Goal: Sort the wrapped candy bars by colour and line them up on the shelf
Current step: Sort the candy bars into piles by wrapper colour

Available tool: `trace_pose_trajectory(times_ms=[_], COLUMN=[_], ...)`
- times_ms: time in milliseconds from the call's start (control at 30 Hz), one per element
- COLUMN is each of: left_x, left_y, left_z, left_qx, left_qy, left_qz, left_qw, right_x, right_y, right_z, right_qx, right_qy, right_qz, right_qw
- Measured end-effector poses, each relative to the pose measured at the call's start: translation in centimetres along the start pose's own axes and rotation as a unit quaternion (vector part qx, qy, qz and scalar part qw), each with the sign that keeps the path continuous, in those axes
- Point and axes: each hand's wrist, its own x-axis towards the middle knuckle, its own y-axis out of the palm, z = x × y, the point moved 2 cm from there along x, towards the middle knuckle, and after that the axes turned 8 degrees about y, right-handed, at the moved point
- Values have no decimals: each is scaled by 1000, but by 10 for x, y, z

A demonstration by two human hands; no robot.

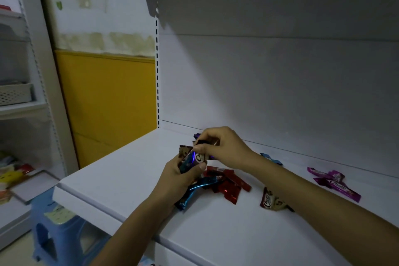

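My left hand (180, 177) grips a bunch of wrapped candy bars (191, 157), blue and brown ones among them, above the white shelf (121, 170). My right hand (224, 147) pinches the top end of a brown bar (210, 142) at that bunch. Under my hands lies a mixed pile: red bars (228, 185) and a blue bar (194, 190). A brown bar (271, 200) lies alone to the right. Two or three purple bars (332, 181) sit farther right. One blue bar (272, 158) lies near the back wall, partly hidden by my right forearm.
The shelf's back panel (280, 93) rises close behind the candy, with another shelf board overhead. A blue plastic stool (54, 227) stands on the floor at lower left. Another shelving unit (17, 103) with a white basket and packaged goods stands at far left.
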Motion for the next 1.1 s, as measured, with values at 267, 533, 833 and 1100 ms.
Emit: trace_pose_trajectory(times_ms=[267,533,833,1100], left_x=[4,9,9,9], left_y=[-6,-10,-9,-9], left_z=[-3,0,-3,-1], left_qx=[-81,-140,-146,-137], left_qy=[-50,-110,-112,-119], left_qz=[-56,-92,-103,-94], left_qw=[994,980,978,979], right_x=[7,27,44,25], right_y=[-4,-29,-10,-12], right_z=[-25,-46,-86,-58], right_qx=[103,191,-201,-34], right_qy=[63,153,133,123], right_qz=[2,-108,-65,-58], right_qw=[993,964,968,990])
